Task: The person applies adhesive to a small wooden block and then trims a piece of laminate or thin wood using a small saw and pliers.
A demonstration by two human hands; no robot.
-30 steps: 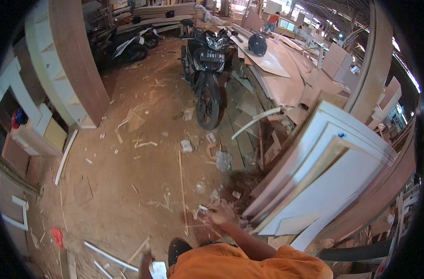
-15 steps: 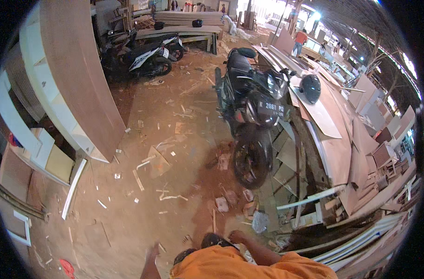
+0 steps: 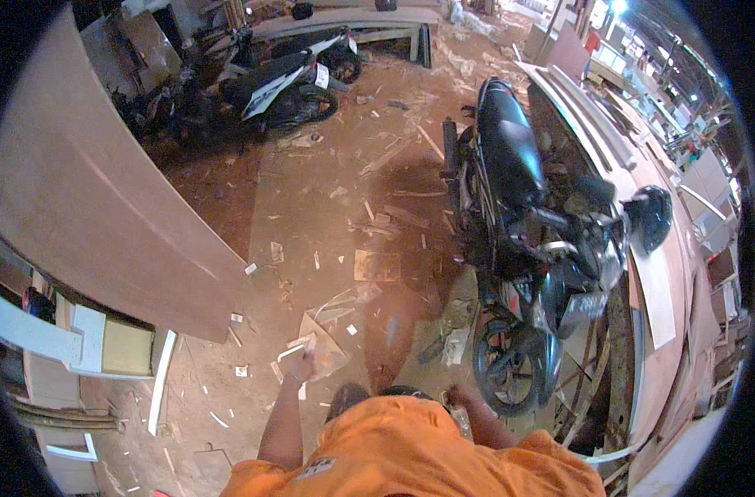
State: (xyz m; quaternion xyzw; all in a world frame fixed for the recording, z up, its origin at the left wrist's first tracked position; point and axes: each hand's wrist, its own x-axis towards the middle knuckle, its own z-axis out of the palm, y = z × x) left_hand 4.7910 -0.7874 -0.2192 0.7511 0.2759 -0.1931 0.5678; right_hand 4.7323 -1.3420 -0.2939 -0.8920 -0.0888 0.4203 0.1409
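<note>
My left hand (image 3: 303,362) hangs in front of me above the floor, blurred. Its fingers are hard to make out against a small white scrap (image 3: 292,352) and a flat brown board piece (image 3: 329,348) behind it; whether it holds anything I cannot tell. My right hand (image 3: 454,397) is low by my right side, with the fingers curled and nothing visible in them. It is nearest to the front wheel (image 3: 510,364) of a parked black motorcycle (image 3: 510,157), apart from it. The tips of my dark shoes (image 3: 350,398) show past my orange shirt (image 3: 385,439).
A large curved wooden panel (image 3: 120,199) stands at the left, with white frames (image 3: 29,323) below it. More motorcycles (image 3: 286,91) are parked at the far left. A black helmet (image 3: 647,217) rests on stacked boards (image 3: 684,273) at the right. Wood scraps litter the floor.
The view has moved forward and tilted down; the motorcycle is closer on my right and the panel larger on my left. My left hand has swung forward, my right hand slightly outward.
</note>
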